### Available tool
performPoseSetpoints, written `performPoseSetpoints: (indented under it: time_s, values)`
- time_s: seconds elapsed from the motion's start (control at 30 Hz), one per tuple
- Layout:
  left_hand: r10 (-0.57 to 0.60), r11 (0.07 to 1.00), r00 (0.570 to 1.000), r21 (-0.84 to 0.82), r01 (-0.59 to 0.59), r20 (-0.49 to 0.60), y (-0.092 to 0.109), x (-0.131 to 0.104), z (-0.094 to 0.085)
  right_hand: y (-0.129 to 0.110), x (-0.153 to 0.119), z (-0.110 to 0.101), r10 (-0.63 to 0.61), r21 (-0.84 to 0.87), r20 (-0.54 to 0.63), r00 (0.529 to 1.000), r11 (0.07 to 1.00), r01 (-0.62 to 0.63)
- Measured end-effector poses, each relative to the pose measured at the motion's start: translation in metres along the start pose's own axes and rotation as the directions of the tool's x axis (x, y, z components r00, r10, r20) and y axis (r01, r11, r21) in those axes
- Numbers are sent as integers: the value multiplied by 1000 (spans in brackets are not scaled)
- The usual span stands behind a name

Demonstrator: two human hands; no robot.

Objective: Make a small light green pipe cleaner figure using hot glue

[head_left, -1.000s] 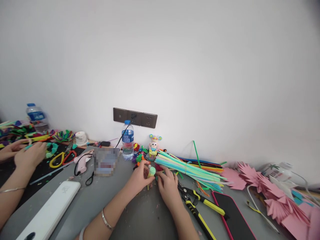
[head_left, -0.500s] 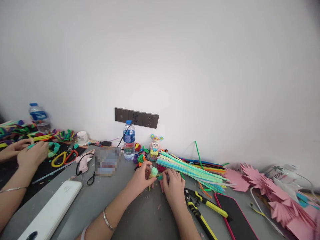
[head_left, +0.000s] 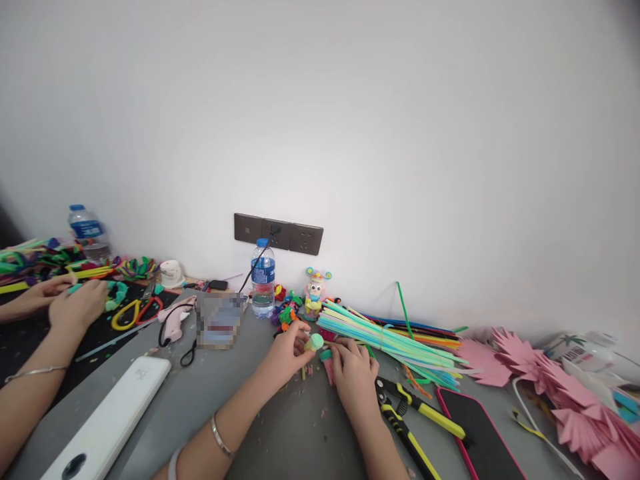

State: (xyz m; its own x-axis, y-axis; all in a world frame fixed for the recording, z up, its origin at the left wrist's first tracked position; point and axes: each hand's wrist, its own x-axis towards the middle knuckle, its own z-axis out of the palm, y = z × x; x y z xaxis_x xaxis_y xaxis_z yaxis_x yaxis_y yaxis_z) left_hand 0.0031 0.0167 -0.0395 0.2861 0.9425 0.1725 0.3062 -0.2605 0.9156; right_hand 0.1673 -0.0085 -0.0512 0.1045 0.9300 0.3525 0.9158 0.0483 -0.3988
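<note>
My left hand (head_left: pixel 286 355) is closed round a small craft piece (head_left: pixel 315 343) with a pale green top and a yellowish body, held just above the grey table. Close on its right, my right hand (head_left: pixel 356 377) has its fingers curled down near the table top; what lies under the fingertips is hidden. Beside those fingers a small pink piece with a green end (head_left: pixel 328 367) shows in part. Behind both hands stands a little toy figure (head_left: pixel 315 293) with big eyes and round blue-yellow ears. A bundle of pale pipe cleaners (head_left: pixel 380 337) lies just beyond my right hand.
Yellow-black pliers (head_left: pixel 417 420) and a red-edged phone (head_left: pixel 480 433) lie at right, by folded pink paper (head_left: pixel 560 393). A water bottle (head_left: pixel 263 280), pink glue gun (head_left: pixel 174 325) and white box (head_left: pixel 113 417) are at left. A co-worker's hands (head_left: pixel 75 303) work at far left.
The whole view has shifted slightly, so things sit a little further right. My right fingers have moved a bit, showing more of the pink and green piece. My left hand keeps its hold.
</note>
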Motion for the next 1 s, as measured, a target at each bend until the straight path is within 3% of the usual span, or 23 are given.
performPoseSetpoints:
  time_s: [0.23, 0.43, 0.57, 0.7, 1.0]
  values:
    - [36, 999, 994, -26, -39, -102, 1, 3, -4, 4, 2, 2, -65, 88, -84, 994, 993, 73]
    - [31, 999, 986, -32, -36, -163, 5, 5, -7, 5, 7, -2, -38, 302, -148, 988, 950, 82]
    - [48, 998, 988, -22, -52, -149, 5, 5, -7, 2, 11, -8, -32, 526, -245, 969, 835, 161]
    - [45, 999, 993, -17, -47, -112, 4, 5, -6, 4, 13, -14, 72, 629, -348, 935, 757, 176]
    - [18, 997, 998, 75, -14, -53, 7, 4, -11, 13, 15, -11, 151, 675, -302, 941, 732, 99]
